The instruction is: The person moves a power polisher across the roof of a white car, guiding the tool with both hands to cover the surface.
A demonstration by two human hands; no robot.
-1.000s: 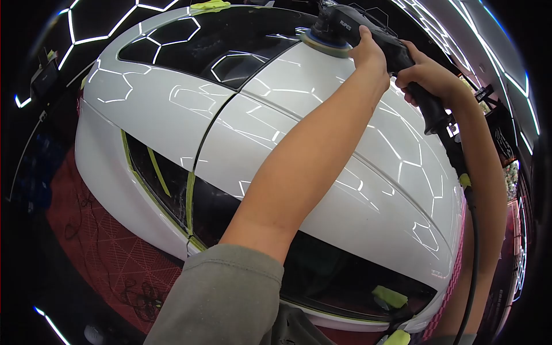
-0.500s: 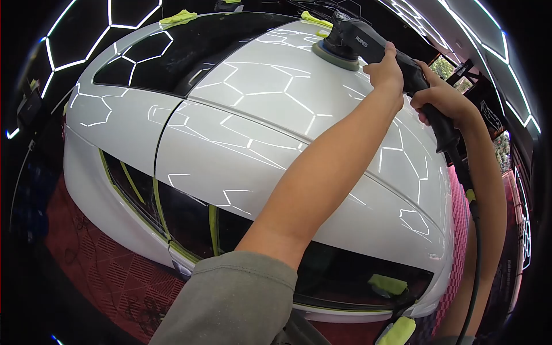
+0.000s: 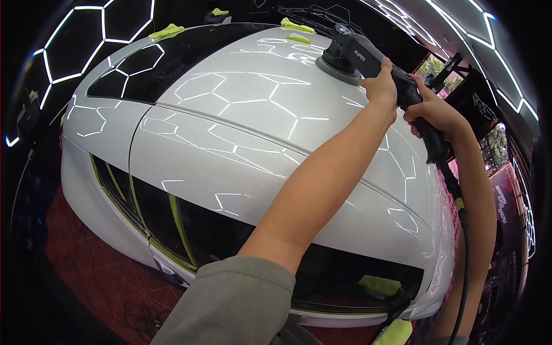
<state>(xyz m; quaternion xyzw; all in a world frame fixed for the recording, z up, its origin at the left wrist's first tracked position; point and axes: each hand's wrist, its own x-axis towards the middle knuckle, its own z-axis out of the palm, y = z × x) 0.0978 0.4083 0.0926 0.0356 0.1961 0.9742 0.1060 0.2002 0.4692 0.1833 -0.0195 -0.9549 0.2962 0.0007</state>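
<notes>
A black polisher (image 3: 368, 56) marked RUPES rests with its round pad (image 3: 338, 71) on the white car roof (image 3: 241, 98), near the far side. My left hand (image 3: 382, 86) is wrapped round the front part of its body, thumb on top. Farther back, my right hand (image 3: 436, 112) grips the rear handle, fingers curled round it. From the handle's end a black cable (image 3: 467, 253) hangs down past my right forearm. The palm side of my left hand is hidden.
Yellow-green cloths lie near the windshield (image 3: 298, 25), on the dark glass at upper left (image 3: 166, 31) and at the bottom right (image 3: 395, 332). Green tape (image 3: 179, 230) edges the side windows. Red floor tiles (image 3: 109, 270) show at lower left.
The camera view has shifted, with the car appearing farther left. The polisher and both hands sit slightly lower in view, over a spot nearer the right end of the roof.
</notes>
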